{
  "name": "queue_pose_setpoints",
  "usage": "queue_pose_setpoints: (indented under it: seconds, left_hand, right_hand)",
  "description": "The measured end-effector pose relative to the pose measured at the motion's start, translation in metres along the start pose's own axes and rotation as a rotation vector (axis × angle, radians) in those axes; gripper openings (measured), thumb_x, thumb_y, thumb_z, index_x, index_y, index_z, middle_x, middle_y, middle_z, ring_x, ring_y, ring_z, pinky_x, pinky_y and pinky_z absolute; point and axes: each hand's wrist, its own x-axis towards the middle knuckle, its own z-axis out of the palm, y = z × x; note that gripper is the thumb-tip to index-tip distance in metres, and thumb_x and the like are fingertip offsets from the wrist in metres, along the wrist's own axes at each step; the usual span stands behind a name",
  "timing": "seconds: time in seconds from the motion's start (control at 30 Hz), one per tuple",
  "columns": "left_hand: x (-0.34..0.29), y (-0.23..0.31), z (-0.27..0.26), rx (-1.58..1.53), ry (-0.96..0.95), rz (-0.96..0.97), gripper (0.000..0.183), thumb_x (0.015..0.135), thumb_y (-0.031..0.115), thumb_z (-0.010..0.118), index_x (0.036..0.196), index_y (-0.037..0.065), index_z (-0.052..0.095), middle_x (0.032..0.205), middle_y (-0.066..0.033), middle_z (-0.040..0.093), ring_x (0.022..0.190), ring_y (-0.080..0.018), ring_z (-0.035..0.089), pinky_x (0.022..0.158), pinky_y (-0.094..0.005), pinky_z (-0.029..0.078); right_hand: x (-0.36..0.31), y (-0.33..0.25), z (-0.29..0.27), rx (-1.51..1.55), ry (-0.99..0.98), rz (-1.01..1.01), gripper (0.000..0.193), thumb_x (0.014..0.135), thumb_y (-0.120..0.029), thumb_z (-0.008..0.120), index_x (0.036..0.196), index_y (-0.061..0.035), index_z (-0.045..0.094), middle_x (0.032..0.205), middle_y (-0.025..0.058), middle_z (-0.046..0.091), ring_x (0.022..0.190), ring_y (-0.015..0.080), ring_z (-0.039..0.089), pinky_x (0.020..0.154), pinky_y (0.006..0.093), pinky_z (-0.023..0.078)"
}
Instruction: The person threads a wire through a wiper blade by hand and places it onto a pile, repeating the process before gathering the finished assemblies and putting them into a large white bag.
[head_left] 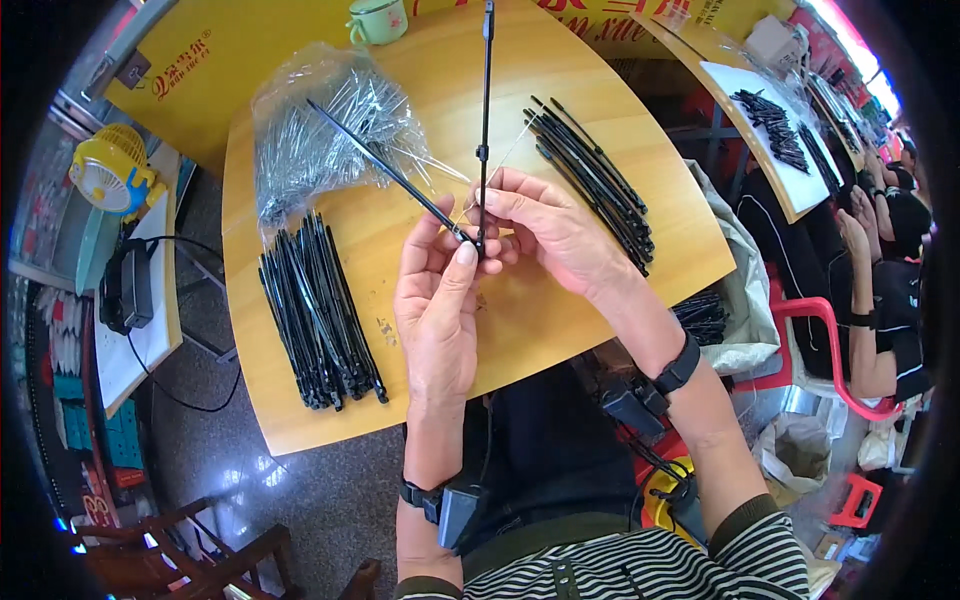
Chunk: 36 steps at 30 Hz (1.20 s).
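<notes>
My left hand (440, 300) is closed, its thumb and fingers pinching the lower end of a thin black jointed rod (485, 100). Two slim arms spread from that end in a V, one upright, the other slanting to the upper left. My right hand (550, 225) is closed too, its fingertips against the upright arm just above the meeting point. Thin pale strands show near those fingertips; what exactly they pinch is partly hidden. A bundle of black rods (315, 310) lies left of my left hand, and another row of black rods (590, 180) lies beyond my right hand.
A clear plastic bag (330, 130) of thin silvery pieces rests on the wooden table (430, 420). A green mug (378, 20) stands at the far edge. At left is a yellow fan (110, 165); at right, a white sack (745, 300) and other people at another table.
</notes>
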Motion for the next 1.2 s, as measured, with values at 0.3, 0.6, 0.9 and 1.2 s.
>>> queue_pose_setpoints:
  seconds: [0.3,0.6,0.9,1.2]
  left_hand:
    - [-0.0004,0.0019,0.0026,-0.007,-0.007,-0.018,0.040,0.088,0.001,0.051,0.126,-0.001,0.041,0.097,-0.0061,0.055,0.085,-0.0122,0.056,0.076,-0.0226,0.047]
    - [-0.0002,0.0030,0.0027,-0.047,-0.016,-0.030,0.041,0.088,0.000,0.050,0.127,-0.001,0.039,0.096,-0.0058,0.055,0.085,-0.0125,0.057,0.076,-0.0231,0.048]
    - [-0.0001,0.0053,0.0009,-0.140,-0.021,-0.066,0.041,0.087,0.001,0.051,0.127,-0.001,0.039,0.096,-0.0067,0.056,0.082,-0.0134,0.057,0.074,-0.0236,0.047]
    - [-0.0005,0.0037,0.0014,-0.136,0.022,-0.100,0.031,0.088,0.006,0.051,0.119,-0.001,0.047,0.096,-0.0059,0.057,0.079,-0.0125,0.056,0.068,-0.0216,0.047]
  right_hand:
    - [-0.0002,0.0009,-0.0013,0.014,-0.031,-0.006,0.016,0.089,-0.026,0.053,0.093,-0.0107,0.057,0.079,-0.0041,0.057,0.071,0.0021,0.052,0.057,0.0178,0.041]
    - [-0.0017,-0.0012,0.0011,0.013,-0.018,-0.002,0.015,0.090,-0.025,0.053,0.091,-0.0108,0.057,0.077,-0.0050,0.055,0.071,0.0023,0.050,0.056,0.0171,0.040]
    - [-0.0021,-0.0025,0.0009,0.030,-0.018,-0.001,0.013,0.089,-0.025,0.053,0.088,-0.0121,0.056,0.078,-0.0053,0.054,0.072,0.0025,0.048,0.056,0.0177,0.040]
    - [-0.0052,-0.0060,0.0034,-0.010,0.050,-0.072,0.014,0.089,-0.025,0.053,0.090,-0.0113,0.056,0.078,-0.0046,0.054,0.072,0.0031,0.048,0.056,0.0176,0.041]
